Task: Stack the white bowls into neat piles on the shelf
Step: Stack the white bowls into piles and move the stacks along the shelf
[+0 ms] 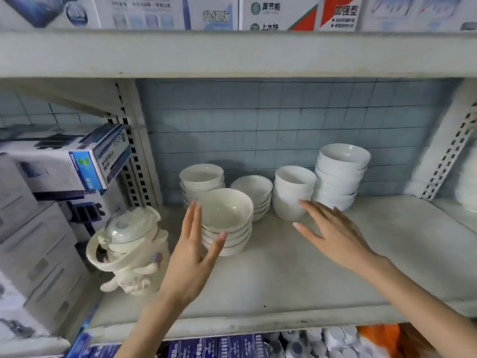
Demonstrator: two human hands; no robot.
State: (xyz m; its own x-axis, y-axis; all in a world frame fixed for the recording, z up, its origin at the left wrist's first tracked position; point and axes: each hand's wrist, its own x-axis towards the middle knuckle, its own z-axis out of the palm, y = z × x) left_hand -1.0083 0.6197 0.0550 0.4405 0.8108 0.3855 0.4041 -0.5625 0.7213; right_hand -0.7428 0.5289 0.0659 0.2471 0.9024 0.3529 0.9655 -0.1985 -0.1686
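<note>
Several piles of white bowls stand on the grey shelf (pixel 309 275). The front pile (pixel 227 215) has gold-lined rims. My left hand (pixel 192 251) is open with straight fingers against its left side, thumb at its front. Behind it stand a back-left pile (pixel 201 178) and a low middle pile (pixel 254 192). Further right are a pile of deeper bowls (pixel 293 188) and a taller pile (pixel 340 174). My right hand (pixel 333 233) is open, its fingertips at the foot of the deeper-bowl pile. Neither hand holds anything.
A cream ceramic pot with a glass lid (pixel 129 249) stands at the shelf's left front. Boxes (pixel 69 161) fill the unit to the left, with more boxes on the shelf above (pixel 278 11). A perforated upright (pixel 449 153) stands at the right. The shelf's right half is bare.
</note>
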